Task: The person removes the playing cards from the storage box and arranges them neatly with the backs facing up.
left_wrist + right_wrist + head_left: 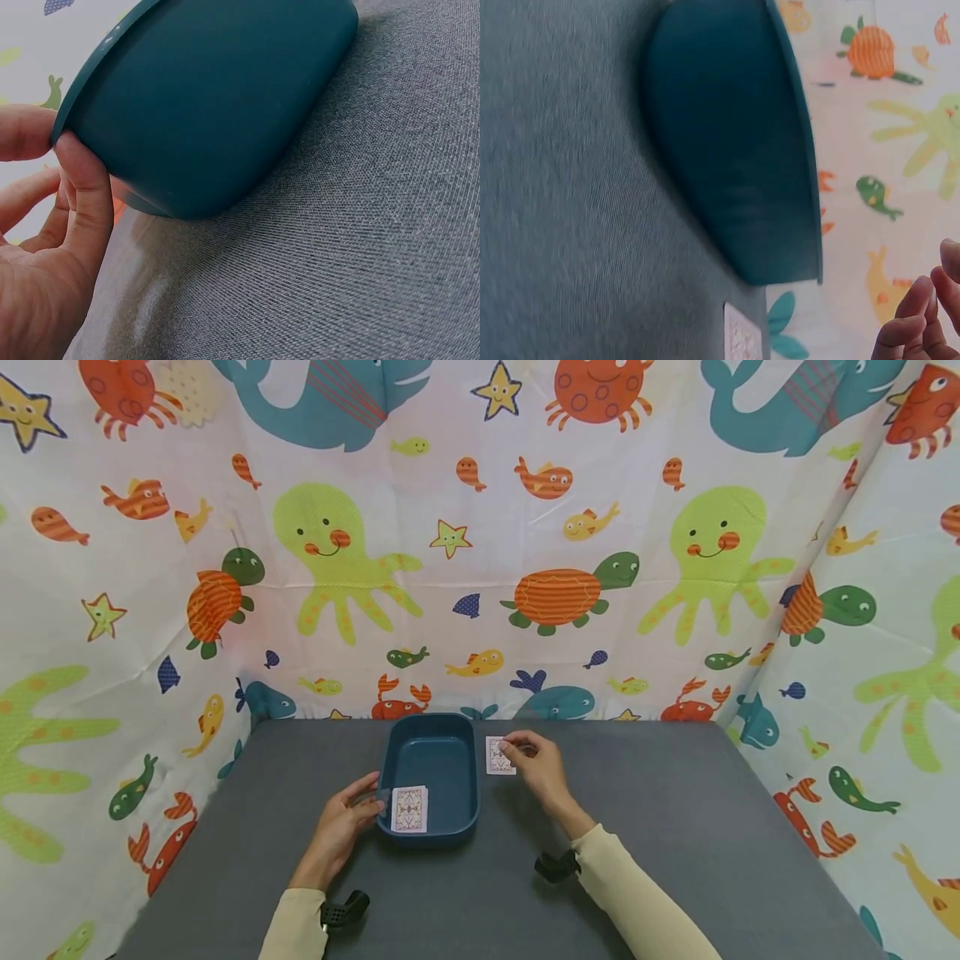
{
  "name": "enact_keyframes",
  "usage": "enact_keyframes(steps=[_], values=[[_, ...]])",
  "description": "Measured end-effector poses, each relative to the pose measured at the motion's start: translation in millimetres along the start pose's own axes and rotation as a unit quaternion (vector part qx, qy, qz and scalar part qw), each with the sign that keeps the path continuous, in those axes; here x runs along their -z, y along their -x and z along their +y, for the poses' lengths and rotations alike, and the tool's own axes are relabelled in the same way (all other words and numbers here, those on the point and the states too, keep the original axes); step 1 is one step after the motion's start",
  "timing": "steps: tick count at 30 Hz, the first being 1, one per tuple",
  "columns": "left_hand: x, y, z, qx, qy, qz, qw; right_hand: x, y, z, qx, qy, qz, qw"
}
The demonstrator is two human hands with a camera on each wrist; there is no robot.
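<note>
A dark teal rectangular tub (432, 727) stands on the table, and my left hand (341, 827) pinches its left rim between thumb and fingers. The left wrist view shows the thumb (84, 169) against the tub's outer wall. Inside the tub, in the near left corner, lie patterned playing cards (409, 810), slightly fanned. Another playing card (495, 762) lies back-up on the table, right of the tub. My right hand (542, 772) overlaps that card in the head view. From the right wrist, its loosely bent fingers (911, 307) appear raised above the card, with nothing visible between them.
The grey cloth-covered table (645, 835) extends around the tub. A white curtain printed with sea animals (480, 543) hangs behind the table and along both sides. Black wrist straps (345, 910) sit at both sleeves.
</note>
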State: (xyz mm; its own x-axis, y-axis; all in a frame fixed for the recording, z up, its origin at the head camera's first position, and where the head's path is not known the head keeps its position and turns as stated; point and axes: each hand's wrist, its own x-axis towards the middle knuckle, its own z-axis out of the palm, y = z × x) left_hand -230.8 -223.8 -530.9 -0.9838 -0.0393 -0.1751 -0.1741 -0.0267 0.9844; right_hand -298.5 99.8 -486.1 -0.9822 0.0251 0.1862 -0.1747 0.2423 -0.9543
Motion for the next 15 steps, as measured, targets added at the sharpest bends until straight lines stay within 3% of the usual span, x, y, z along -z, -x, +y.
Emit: enact_keyframes(steps=[7, 15], values=[[0.2, -0.8, -2.3, 0.004, -0.004, 0.004, 1.0, -6, 19, -15, 0.013, -0.015, -0.023, 1.0], [0.6, -0.9, -0.4, 0.003, 0.006, -0.002, 1.0, -13, 48, -58, 0.065, -0.027, -0.082, 0.994]])
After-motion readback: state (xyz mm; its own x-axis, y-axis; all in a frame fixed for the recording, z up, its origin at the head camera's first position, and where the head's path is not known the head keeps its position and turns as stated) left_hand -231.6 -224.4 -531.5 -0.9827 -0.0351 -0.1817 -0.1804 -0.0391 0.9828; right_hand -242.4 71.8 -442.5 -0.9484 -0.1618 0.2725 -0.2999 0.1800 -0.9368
